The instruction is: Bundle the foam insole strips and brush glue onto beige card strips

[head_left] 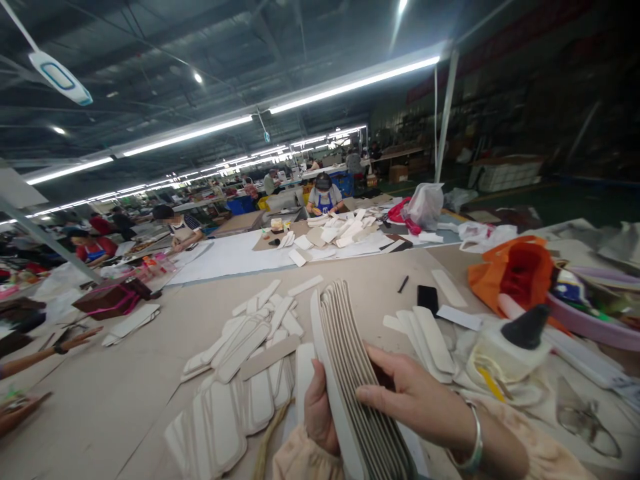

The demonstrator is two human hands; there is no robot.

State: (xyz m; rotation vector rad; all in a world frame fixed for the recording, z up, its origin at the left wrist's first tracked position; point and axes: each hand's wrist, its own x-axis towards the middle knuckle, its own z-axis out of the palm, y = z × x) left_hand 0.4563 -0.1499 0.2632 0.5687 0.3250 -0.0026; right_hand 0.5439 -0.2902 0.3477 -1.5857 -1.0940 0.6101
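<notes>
A thick stack of long, round-cornered cream strips (pixel 345 360) stands on edge between my hands, its layers fanned slightly apart. My left hand (pixel 319 407) grips the stack's left side, thumb up along the outer strip. On the right side, my right hand (pixel 400 393) is closed against the stack, thumb and fingers pressing on the strip edges. Many similar loose strips (pixel 220 413) lie in an overlapping heap to the left of the stack. A smaller pile of strips (pixel 425 340) rests on the table beyond my right hand.
A white bottle with a dark cone cap (pixel 510 353), a black phone (pixel 427 300), a dark pen (pixel 403 284) and an orange bag (pixel 513 273) are at the right. Another person's hands (pixel 75 340) reach in from the left. A co-worker (pixel 324 197) sits across the table.
</notes>
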